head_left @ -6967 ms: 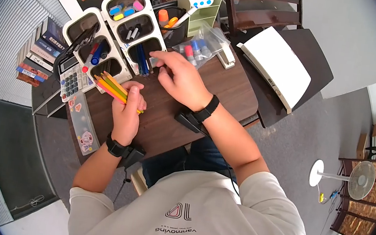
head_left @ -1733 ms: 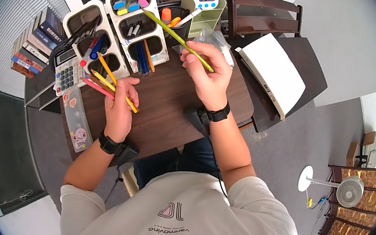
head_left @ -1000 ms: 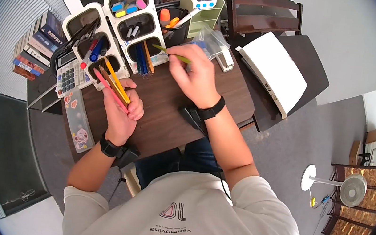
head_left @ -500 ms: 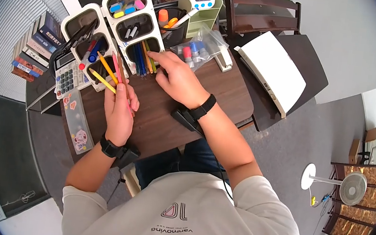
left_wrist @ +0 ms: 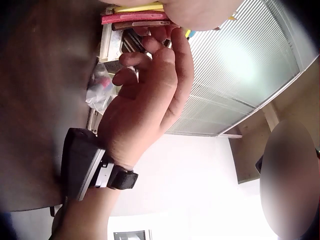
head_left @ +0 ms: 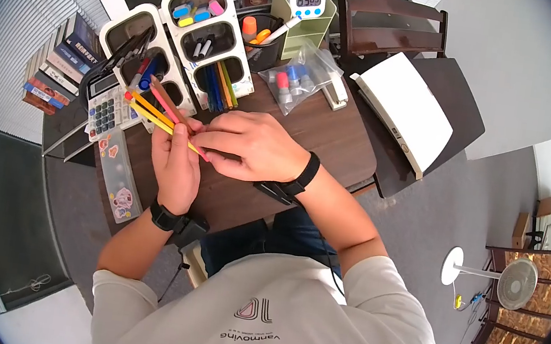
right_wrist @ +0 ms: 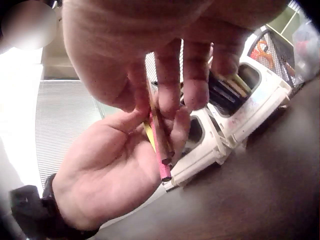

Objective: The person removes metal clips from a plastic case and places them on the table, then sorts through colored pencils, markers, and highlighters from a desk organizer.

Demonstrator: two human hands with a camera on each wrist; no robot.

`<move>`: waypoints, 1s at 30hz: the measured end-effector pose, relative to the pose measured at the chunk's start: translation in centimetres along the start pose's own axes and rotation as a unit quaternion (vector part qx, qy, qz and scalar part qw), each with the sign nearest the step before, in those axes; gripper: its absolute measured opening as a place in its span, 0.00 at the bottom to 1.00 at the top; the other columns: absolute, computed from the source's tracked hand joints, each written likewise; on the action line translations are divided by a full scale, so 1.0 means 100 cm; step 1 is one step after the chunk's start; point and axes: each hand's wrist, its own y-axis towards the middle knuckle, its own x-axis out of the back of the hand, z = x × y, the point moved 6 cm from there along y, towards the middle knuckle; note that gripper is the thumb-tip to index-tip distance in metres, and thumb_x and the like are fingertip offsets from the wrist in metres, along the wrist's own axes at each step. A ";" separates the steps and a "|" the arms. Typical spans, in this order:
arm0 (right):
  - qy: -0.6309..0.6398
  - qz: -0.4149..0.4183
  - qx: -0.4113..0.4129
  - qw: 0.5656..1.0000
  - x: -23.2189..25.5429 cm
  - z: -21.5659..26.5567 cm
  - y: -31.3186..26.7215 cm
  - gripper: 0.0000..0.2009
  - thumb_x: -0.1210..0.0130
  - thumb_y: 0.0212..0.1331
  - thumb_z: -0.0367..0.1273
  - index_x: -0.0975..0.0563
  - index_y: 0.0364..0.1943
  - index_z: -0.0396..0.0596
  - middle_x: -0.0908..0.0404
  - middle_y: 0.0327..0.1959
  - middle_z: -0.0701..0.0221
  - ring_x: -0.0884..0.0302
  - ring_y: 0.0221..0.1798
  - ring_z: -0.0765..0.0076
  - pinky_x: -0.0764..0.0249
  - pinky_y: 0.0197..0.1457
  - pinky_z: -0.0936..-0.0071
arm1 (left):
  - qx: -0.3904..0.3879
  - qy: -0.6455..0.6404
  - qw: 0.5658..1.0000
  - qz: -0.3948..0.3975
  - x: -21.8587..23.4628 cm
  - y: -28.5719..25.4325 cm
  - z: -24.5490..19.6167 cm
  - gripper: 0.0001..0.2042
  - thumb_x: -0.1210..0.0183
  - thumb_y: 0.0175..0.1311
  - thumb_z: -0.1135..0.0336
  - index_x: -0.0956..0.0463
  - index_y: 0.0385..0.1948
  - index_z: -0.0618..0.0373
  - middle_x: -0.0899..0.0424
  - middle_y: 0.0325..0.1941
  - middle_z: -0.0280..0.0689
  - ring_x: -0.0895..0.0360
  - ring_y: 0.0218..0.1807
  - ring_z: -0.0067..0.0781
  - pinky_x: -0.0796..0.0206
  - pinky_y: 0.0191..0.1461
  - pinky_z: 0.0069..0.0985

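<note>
My left hand (head_left: 178,170) grips several colored pencils, their tips fanned towards the desk organizer (head_left: 248,90). Among them are a yellow pencil (head_left: 151,112), a pink pencil (right_wrist: 159,145) and a brown pencil (left_wrist: 142,24). My right hand (head_left: 255,145) has come up against the bunch, thumb and fingertips pinching at the pencils beside my left thumb. Exactly which pencil those fingertips pinch I cannot tell. In the organizer's near right compartment, blue pencils (head_left: 212,88) stand with an orange-brown and a green pencil (head_left: 227,81).
Markers, pens and highlighters fill other organizer compartments. A calculator (head_left: 103,114) and a stickered clear case (head_left: 119,179) lie at the left. Behind stand a black mesh cup (head_left: 263,55) and a timer (head_left: 308,1). At the right are a clear bag (head_left: 298,81) and a stapler (head_left: 336,93).
The green pencil has gone from my left hand, via my right, into the organizer beside the blue ones, as has an orange-brown one. My right hand has returned to the left hand's bunch.
</note>
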 end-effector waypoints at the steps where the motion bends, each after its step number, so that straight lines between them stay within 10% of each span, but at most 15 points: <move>1: 0.009 0.012 -0.002 1.000 0.000 0.000 0.000 0.12 0.33 0.56 0.34 0.14 0.46 0.55 0.16 0.42 0.72 0.16 0.42 0.61 0.18 0.43 0.63 | -0.007 -0.019 1.000 0.022 0.000 -0.001 -0.001 0.12 0.53 0.85 0.67 0.31 0.62 0.59 0.17 0.51 0.41 0.19 0.54 0.32 0.27 0.64 0.33; 6: 0.000 0.076 -0.022 0.997 -0.005 0.006 -0.006 0.14 0.32 0.57 0.33 0.14 0.49 0.53 0.15 0.49 0.69 0.15 0.48 0.58 0.17 0.50 0.61 | -0.027 -0.013 0.999 0.036 -0.006 0.000 -0.003 0.12 0.54 0.85 0.68 0.33 0.63 0.60 0.16 0.56 0.46 0.19 0.62 0.40 0.28 0.70 0.40; 19: -0.004 -0.189 -0.109 0.976 0.077 0.041 -0.041 0.11 0.33 0.59 0.19 0.16 0.45 0.43 0.12 0.40 0.67 0.16 0.40 0.59 0.21 0.48 0.64 | -0.083 0.136 0.987 0.008 -0.001 -0.005 -0.004 0.11 0.53 0.85 0.69 0.29 0.60 0.62 0.19 0.58 0.43 0.22 0.62 0.36 0.35 0.75 0.40; 30: -0.077 -0.033 -0.209 0.974 0.019 -0.044 -0.014 0.16 0.42 0.64 0.23 0.23 0.57 0.43 0.14 0.45 0.55 0.15 0.49 0.43 0.19 0.52 0.54 | -0.002 0.172 0.985 0.004 0.010 -0.001 0.015 0.12 0.53 0.80 0.72 0.26 0.57 0.61 0.17 0.55 0.41 0.22 0.60 0.32 0.34 0.67 0.31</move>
